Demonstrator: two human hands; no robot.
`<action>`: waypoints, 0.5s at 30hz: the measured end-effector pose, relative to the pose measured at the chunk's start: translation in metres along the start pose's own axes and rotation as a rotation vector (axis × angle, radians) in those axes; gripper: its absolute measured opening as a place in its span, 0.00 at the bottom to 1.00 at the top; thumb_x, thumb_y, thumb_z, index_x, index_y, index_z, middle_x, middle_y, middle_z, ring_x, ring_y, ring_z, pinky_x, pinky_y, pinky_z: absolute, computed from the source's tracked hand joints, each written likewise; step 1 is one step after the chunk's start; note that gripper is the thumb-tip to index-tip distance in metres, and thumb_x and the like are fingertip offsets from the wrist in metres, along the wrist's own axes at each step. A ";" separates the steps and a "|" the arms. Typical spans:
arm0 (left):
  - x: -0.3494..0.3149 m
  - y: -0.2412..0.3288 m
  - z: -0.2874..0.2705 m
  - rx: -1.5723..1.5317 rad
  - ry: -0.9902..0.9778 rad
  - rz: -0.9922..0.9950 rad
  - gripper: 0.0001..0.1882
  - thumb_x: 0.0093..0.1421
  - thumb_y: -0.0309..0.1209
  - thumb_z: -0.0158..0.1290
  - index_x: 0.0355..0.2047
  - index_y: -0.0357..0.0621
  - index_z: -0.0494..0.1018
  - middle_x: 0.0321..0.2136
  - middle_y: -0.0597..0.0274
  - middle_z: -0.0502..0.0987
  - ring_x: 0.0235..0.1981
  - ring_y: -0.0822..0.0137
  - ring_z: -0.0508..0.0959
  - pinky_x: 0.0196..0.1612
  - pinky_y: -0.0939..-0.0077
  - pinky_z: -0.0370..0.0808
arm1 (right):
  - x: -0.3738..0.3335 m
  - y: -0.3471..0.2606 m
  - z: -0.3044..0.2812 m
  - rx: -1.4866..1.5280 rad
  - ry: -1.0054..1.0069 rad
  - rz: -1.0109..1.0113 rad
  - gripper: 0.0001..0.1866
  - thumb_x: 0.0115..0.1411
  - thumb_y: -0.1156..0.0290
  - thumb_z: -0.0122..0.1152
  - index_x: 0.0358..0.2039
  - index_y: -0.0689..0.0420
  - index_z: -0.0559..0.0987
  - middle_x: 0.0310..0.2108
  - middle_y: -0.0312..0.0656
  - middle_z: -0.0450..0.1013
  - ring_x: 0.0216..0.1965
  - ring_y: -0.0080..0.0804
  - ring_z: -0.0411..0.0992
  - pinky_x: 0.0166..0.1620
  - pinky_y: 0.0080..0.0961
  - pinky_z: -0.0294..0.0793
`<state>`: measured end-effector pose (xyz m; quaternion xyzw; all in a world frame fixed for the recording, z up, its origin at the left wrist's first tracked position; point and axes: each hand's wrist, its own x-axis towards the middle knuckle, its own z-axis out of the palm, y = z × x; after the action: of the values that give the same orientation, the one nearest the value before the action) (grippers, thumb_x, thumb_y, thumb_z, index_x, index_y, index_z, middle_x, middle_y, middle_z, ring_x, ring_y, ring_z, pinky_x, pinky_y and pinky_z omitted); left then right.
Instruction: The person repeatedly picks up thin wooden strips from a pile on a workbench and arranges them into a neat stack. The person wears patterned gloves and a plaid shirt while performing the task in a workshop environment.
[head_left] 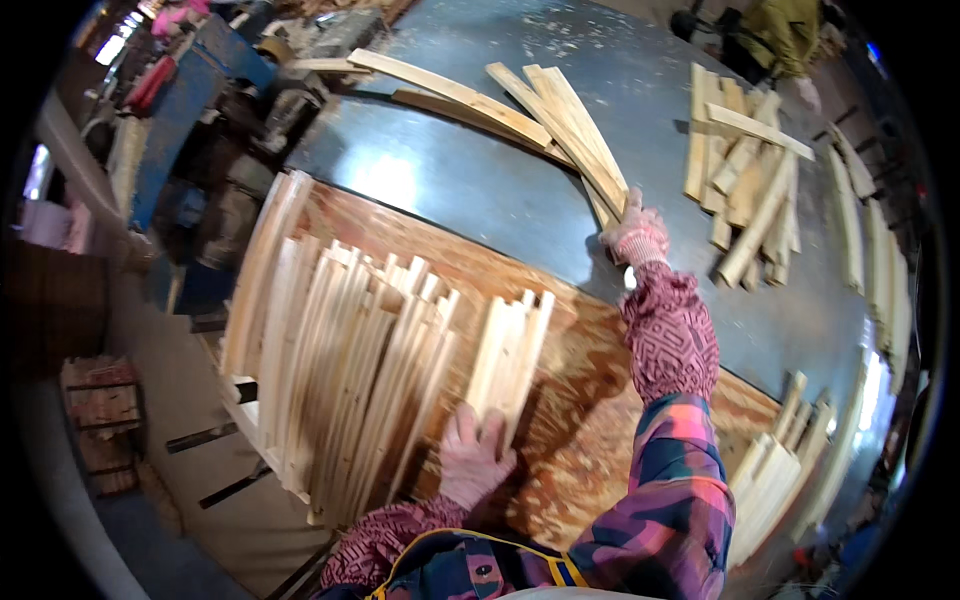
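My left hand [475, 460] is at the near end of a small bundle of pale wooden strips [512, 345] lying on the plywood board, its fingers and thumb closed about the ends. Reaching forward over the grey metal tabletop [440, 170], my right hand [638, 235] grips the near ends of several wooden strips [565, 125] that fan out away from me. Parts of its fingers are hidden behind the hand. Two longer strips, one a curved pale strip [450, 90], lie to the left and meet this fan.
Left of the bundle stands a dense row of wooden strips [340, 360] on the plywood board [585, 400]. A loose pile of strips [745, 170] lies at the far right, more strips [775, 475] at the near right. Blue machinery [190, 110] stands beyond the table's left edge.
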<state>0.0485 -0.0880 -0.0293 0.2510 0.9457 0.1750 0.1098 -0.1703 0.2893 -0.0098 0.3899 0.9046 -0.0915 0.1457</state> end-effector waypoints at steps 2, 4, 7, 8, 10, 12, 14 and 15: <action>-0.006 0.002 0.001 0.025 0.022 -0.008 0.40 0.45 0.49 0.64 0.58 0.49 0.67 0.58 0.34 0.60 0.55 0.34 0.64 0.55 0.42 0.67 | -0.040 0.050 0.009 0.013 -0.081 0.052 0.48 0.48 0.53 0.71 0.65 0.49 0.56 0.53 0.54 0.71 0.57 0.49 0.71 0.57 0.44 0.73; -0.012 -0.001 0.002 0.040 0.018 0.023 0.39 0.50 0.47 0.61 0.59 0.43 0.65 0.58 0.33 0.59 0.59 0.33 0.59 0.64 0.40 0.57 | -0.099 0.104 0.025 0.086 -0.128 0.098 0.51 0.48 0.53 0.73 0.67 0.49 0.53 0.51 0.55 0.72 0.54 0.46 0.74 0.52 0.47 0.76; -0.010 0.014 -0.010 -0.025 0.131 0.117 0.41 0.54 0.50 0.59 0.63 0.41 0.62 0.60 0.37 0.59 0.61 0.36 0.59 0.65 0.42 0.57 | -0.224 0.154 0.043 0.882 -0.341 0.060 0.41 0.53 0.60 0.69 0.65 0.52 0.61 0.44 0.52 0.77 0.44 0.40 0.78 0.42 0.38 0.81; -0.012 0.028 -0.008 -0.125 0.137 0.134 0.42 0.58 0.51 0.57 0.67 0.43 0.58 0.63 0.38 0.58 0.65 0.39 0.57 0.67 0.47 0.58 | -0.263 0.179 0.077 1.198 -0.293 -0.041 0.36 0.54 0.63 0.67 0.62 0.55 0.66 0.42 0.51 0.78 0.39 0.38 0.79 0.39 0.35 0.82; -0.006 0.044 0.002 -0.469 -0.191 0.066 0.42 0.62 0.52 0.55 0.69 0.46 0.55 0.63 0.44 0.64 0.65 0.50 0.64 0.66 0.59 0.62 | -0.338 0.197 0.124 1.770 -0.616 0.054 0.26 0.54 0.69 0.63 0.54 0.62 0.74 0.42 0.51 0.78 0.37 0.39 0.79 0.40 0.36 0.83; -0.012 0.037 0.037 -1.190 -0.617 -0.246 0.42 0.61 0.51 0.58 0.68 0.41 0.57 0.60 0.49 0.69 0.63 0.56 0.67 0.65 0.66 0.64 | -0.419 0.164 0.137 2.071 -0.531 0.337 0.21 0.54 0.72 0.60 0.48 0.67 0.77 0.43 0.54 0.78 0.41 0.44 0.78 0.45 0.41 0.82; -0.031 0.040 0.048 -1.285 -0.766 -0.532 0.39 0.60 0.45 0.62 0.64 0.36 0.61 0.56 0.51 0.73 0.60 0.61 0.69 0.62 0.71 0.67 | -0.459 0.171 0.179 2.245 -0.701 0.296 0.25 0.54 0.71 0.58 0.53 0.68 0.73 0.46 0.56 0.76 0.48 0.50 0.76 0.50 0.49 0.80; -0.036 0.057 0.005 -1.388 -0.798 -0.522 0.34 0.60 0.35 0.62 0.63 0.33 0.63 0.53 0.51 0.76 0.58 0.63 0.71 0.60 0.72 0.69 | -0.480 0.142 0.141 2.443 -0.800 0.386 0.30 0.54 0.72 0.56 0.58 0.69 0.68 0.50 0.58 0.74 0.50 0.54 0.75 0.53 0.53 0.77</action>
<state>0.1056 -0.0588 -0.0078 -0.0571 0.5416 0.5838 0.6021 0.2745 0.0205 0.0114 0.3386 0.0606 -0.9384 -0.0327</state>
